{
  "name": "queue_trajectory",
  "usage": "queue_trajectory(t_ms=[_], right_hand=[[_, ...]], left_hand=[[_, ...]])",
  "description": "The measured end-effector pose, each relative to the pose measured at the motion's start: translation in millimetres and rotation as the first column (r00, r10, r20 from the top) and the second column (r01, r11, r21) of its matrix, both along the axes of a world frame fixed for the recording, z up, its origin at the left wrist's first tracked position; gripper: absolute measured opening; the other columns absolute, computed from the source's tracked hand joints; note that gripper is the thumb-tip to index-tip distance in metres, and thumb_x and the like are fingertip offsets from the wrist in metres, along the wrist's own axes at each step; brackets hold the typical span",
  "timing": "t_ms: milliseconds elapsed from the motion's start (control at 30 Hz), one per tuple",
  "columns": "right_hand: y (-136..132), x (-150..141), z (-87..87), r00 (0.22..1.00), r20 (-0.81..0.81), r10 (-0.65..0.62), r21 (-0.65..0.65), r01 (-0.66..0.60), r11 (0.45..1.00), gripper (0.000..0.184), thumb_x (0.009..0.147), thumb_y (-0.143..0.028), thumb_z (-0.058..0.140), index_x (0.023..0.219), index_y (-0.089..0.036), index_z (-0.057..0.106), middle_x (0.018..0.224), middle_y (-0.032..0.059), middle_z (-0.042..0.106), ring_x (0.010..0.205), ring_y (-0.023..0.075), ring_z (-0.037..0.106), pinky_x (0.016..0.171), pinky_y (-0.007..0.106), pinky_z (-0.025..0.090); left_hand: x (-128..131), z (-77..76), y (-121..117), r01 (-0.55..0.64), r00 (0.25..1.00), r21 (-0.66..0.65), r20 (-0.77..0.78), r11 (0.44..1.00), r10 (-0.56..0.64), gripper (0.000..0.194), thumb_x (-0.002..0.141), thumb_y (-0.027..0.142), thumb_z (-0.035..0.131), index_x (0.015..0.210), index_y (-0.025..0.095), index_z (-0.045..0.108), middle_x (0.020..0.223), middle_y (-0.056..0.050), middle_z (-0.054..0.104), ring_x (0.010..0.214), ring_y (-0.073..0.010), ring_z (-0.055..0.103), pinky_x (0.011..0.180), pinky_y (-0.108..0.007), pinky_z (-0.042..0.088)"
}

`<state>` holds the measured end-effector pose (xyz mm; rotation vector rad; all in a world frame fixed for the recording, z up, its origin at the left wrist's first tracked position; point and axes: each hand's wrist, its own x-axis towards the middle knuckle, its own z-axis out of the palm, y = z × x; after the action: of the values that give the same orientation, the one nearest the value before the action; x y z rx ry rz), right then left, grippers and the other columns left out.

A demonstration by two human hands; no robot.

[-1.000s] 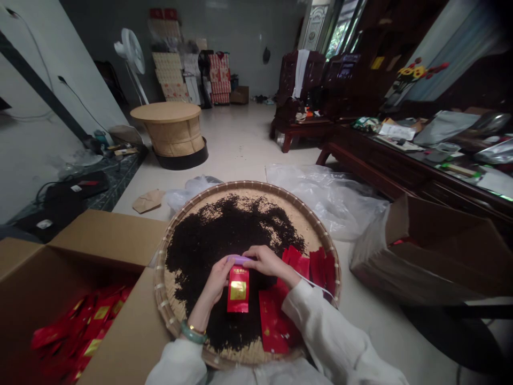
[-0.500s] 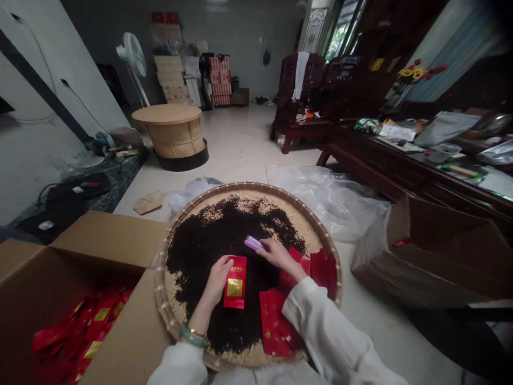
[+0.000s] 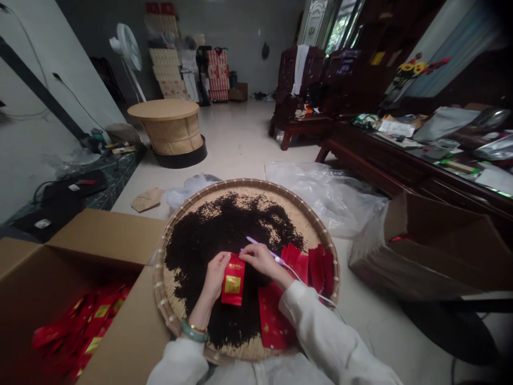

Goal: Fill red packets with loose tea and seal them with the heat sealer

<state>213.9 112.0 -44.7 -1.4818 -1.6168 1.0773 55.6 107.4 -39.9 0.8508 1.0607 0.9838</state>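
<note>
Packet (image 3: 232,279), red with gold panel (image 3: 232,285), held over dark leaves (image 3: 216,227) in round woven tray (image 3: 159,278). Left hand (image 3: 216,275) grips top left edge; right hand (image 3: 260,259) pinches top right corner, purple tool (image 3: 277,260) tucked along it. Red pouches (image 3: 276,321) lie at tray's right side; open carton (image 3: 106,235) stands left.

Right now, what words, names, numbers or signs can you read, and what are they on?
None can be read for sure.
Gold characters on the held red packet: too small and blurred.
Gold square below them: any marks are too blurred.
Gold patches on packets in the open box: too blurred.
White label at far left: too small.
</note>
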Motion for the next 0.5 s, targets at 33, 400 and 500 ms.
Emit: queue_trajectory(t_ms=[33,400,500], right_hand=[[0.5,2.0,-0.6,1.000,-0.026,0.017,0.000,-0.017,1.000,0.011,0.077,-0.021,0.063,0.076,-0.016,0.072,0.072,0.0007,0.069,0.067,0.0146,0.061,0.064,0.025,0.045],[2.9,17.8,-0.5,0.949,-0.290,-0.123,-0.113,0.094,0.989,0.039,0.082,-0.048,0.055,0.094,-0.013,0.069,0.078,0.0059,0.068,0.063,0.0139,0.059,0.059,0.025,0.046],[-13.2,29.3,9.0,0.984,0.063,0.164,-0.129,-0.155,0.979,0.031,0.081,-0.043,0.060,0.083,-0.014,0.071,0.074,0.0051,0.066,0.064,0.0141,0.058,0.060,0.024,0.042]], left_hand=[[-1.6,0.7,0.8,-0.006,1.000,-0.001,0.016,1.000,0.006,0.045,0.058,0.051,0.077,0.076,0.013,0.062,0.064,0.001,0.062,0.054,-0.0101,0.053,0.053,-0.020,0.040],[-29.4,-1.1,5.4,0.469,0.806,-0.273,0.520,0.840,-0.282,0.054,0.090,0.056,0.039,0.109,0.012,0.062,0.087,-0.014,0.071,0.056,-0.0199,0.065,0.049,-0.031,0.052],[-66.1,19.1,20.8,0.099,0.637,0.046,0.765,0.994,-0.098,0.039,0.090,0.049,0.045,0.114,0.022,0.061,0.104,-0.008,0.070,0.072,-0.0155,0.066,0.053,-0.022,0.052]])
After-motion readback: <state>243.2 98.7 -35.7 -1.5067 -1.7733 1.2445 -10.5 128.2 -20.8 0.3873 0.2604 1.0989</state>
